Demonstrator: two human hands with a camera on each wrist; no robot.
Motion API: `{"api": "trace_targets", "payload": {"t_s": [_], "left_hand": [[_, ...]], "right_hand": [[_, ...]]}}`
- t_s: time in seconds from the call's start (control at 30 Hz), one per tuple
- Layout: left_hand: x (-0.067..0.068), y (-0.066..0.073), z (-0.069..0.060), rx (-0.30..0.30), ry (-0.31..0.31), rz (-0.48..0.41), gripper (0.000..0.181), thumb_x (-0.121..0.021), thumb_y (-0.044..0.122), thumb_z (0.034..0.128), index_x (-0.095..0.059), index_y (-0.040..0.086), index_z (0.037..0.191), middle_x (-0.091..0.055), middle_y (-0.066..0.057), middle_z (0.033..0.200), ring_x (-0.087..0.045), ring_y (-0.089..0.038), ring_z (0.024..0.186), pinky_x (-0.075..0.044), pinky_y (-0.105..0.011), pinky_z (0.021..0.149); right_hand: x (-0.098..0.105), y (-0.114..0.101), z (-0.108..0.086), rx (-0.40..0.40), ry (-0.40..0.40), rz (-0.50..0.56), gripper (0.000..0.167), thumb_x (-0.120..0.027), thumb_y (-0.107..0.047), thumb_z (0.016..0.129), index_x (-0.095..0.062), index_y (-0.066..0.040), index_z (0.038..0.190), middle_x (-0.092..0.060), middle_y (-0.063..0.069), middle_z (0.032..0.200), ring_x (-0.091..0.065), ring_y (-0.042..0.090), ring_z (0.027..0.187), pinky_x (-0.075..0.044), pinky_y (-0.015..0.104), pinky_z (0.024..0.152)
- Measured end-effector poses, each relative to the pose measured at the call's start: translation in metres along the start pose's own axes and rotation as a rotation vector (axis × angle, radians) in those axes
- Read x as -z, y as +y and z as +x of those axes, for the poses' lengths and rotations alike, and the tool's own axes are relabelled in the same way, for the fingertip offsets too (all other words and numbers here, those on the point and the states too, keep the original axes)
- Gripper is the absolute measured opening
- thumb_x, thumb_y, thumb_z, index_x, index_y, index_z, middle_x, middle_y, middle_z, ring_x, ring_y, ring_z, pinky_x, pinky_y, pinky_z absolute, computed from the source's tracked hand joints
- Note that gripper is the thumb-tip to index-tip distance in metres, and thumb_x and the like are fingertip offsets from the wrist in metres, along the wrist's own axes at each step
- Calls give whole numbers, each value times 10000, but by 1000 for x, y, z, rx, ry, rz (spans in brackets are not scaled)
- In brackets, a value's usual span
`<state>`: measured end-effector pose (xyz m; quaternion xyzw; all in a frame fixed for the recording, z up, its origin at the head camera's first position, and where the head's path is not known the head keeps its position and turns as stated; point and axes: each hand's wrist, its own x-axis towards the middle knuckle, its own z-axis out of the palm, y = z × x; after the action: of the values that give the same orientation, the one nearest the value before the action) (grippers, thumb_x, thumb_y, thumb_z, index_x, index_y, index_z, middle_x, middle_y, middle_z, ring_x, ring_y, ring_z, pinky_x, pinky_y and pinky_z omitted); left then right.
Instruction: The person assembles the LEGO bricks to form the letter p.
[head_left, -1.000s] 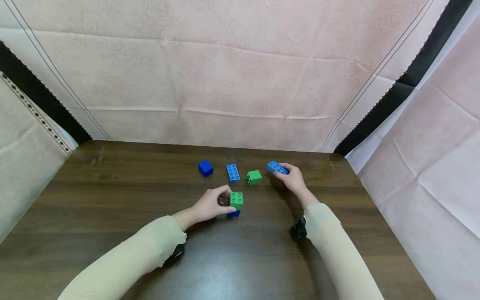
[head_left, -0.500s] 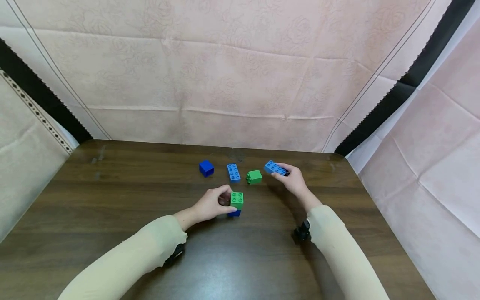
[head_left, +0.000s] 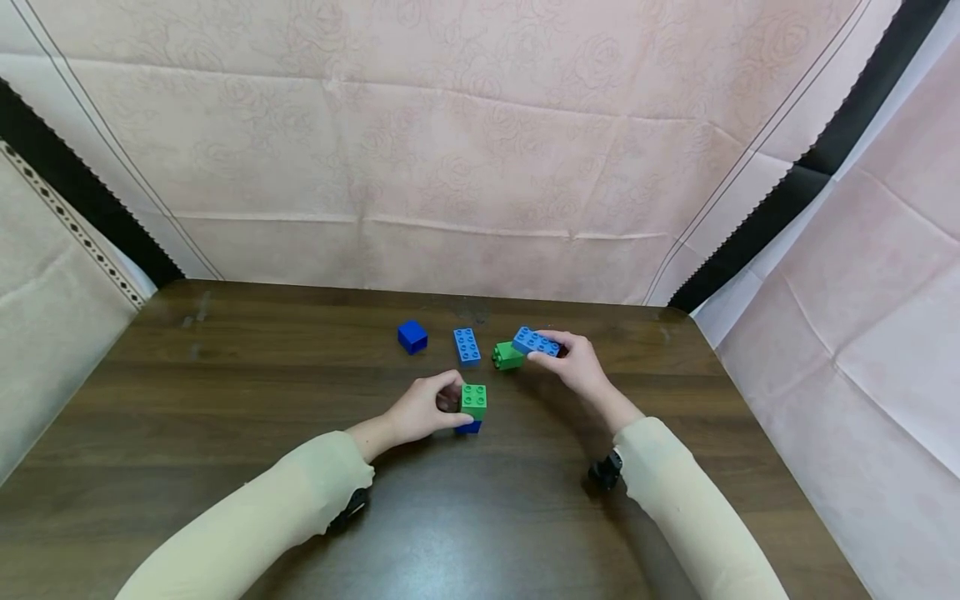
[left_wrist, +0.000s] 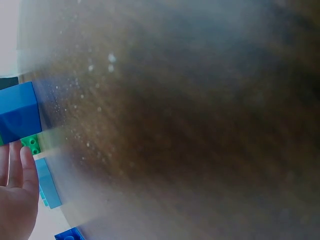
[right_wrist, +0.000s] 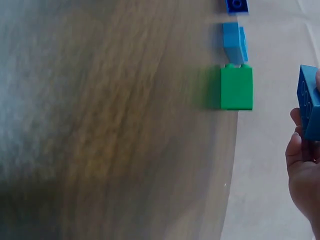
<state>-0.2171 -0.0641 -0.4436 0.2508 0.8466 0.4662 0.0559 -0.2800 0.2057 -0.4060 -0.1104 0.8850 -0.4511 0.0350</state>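
Head view, entries running left to right. Table (head_left: 240, 375): brown, wood-grained, its left edge slanting inward toward the back, its far edge running behind all the bricks, pale cloth (head_left: 420, 167) hanging beyond. Dark blue brick (head_left: 412, 337): sitting near the far edge, showing plain faces. Left hand (head_left: 412, 410): holding a two-brick stack (head_left: 473, 402), the thumb lying on the near side and the fingers curling along the far side. Light blue brick (head_left: 467, 347): presenting its studded face to the camera, its long axis running near to far, the far end leaning slightly left. Stack: standing upright at the table's middle, its green part sitting over its dark blue part, green studs facing up; whether its base is touching the wood, the views are not telling. Green brick (head_left: 504, 358): lying on its side, studs pointing left toward the light blue brick. Long blue brick (head_left: 535, 341): partly covering the green brick in this view, yet standing apart from it in the right wrist view; studs facing upward, long axis slanting from far left to near right. Right hand (head_left: 583, 365): pinching the long blue brick by its right end. Right sleeve (head_left: 686, 492): extending over the table's right part. Room: bare wood is lying between the stack and the right sleeve, and is spreading rightward to the slanting right edge.
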Motion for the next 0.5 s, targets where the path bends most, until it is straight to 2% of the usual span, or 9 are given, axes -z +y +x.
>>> {"api": "trace_targets", "payload": {"t_s": [0.27, 0.33, 0.5], "left_hand": [[0, 1, 0, 15, 0, 2, 276, -748, 203, 796, -542, 118, 958, -641, -43, 968, -587, -129, 865, -523, -265, 763], [0, 1, 0, 15, -2, -2, 275, -746, 209, 798, -542, 119, 959, -642, -44, 972, -588, -132, 870, -525, -272, 766], [1, 1, -1, 14, -3, -8, 273, -743, 217, 801, -541, 122, 958, -648, -45, 979, -592, -139, 881, -530, -290, 775]], "right_hand": [[-5, -13, -5, 70, -27, 0, 430, -698, -258, 844, -607, -66, 1218, -590, 172, 1186, -529, 242, 959, -494, 321, 826], [-5, -25, -11, 82, -38, -1, 408, -686, -218, 855, -605, -41, 1214, -592, 189, 1167, -523, 233, 947, -485, 288, 811], [-8, -35, -16, 105, -66, 23, 394, -678, -168, 859, -599, -24, 1217, -583, 210, 1202, -513, 250, 987, -489, 322, 838]]}}
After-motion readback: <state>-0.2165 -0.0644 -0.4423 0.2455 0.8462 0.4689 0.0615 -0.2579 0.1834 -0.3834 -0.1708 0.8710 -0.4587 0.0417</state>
